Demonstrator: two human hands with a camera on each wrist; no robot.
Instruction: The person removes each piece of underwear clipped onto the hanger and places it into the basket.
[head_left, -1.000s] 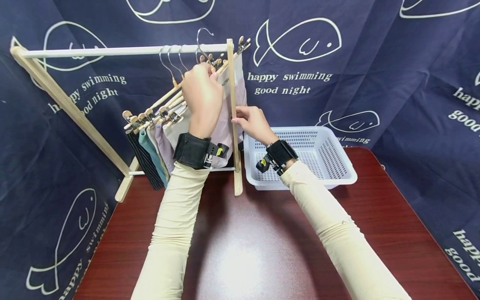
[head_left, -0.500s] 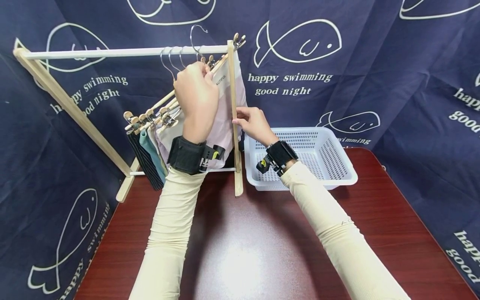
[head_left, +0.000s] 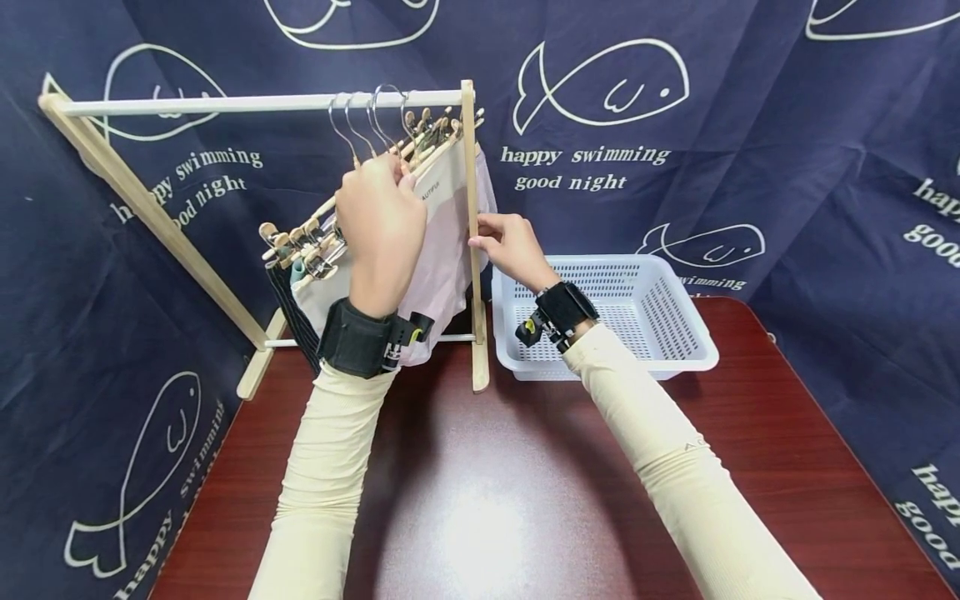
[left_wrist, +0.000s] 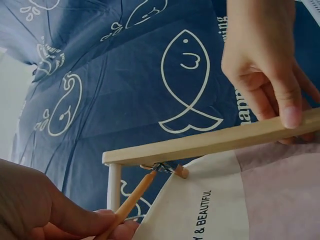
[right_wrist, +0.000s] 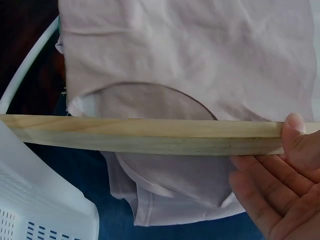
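Note:
My left hand (head_left: 381, 225) pinches the wooden bar of a clip hanger (left_wrist: 134, 200) between thumb and fingers, under the white rail (head_left: 225, 105) of a small garment rack. The hanger's metal hook (head_left: 388, 88) is at the rail. From its clips hangs a white-and-pale-pink pair of underpants (head_left: 442, 225) printed with "BEAUTIFUL". My right hand (head_left: 512, 248) grips the rack's right wooden post (right_wrist: 150, 135), thumb on one side and fingers on the other. Behind the left hand, several more clip hangers (head_left: 300, 242) hang with garments, mostly hidden.
A pale blue perforated basket (head_left: 693, 337) stands right of the rack on the dark red table (head_left: 585, 467). The rack's left post (head_left: 157, 217) slants at the far left. A navy curtain (head_left: 810, 167) with white fish drawings hangs behind.
My left hand has moved down and slightly left with the hanger, whose hook has come down from above the rail onto it. The right hand keeps holding the post.

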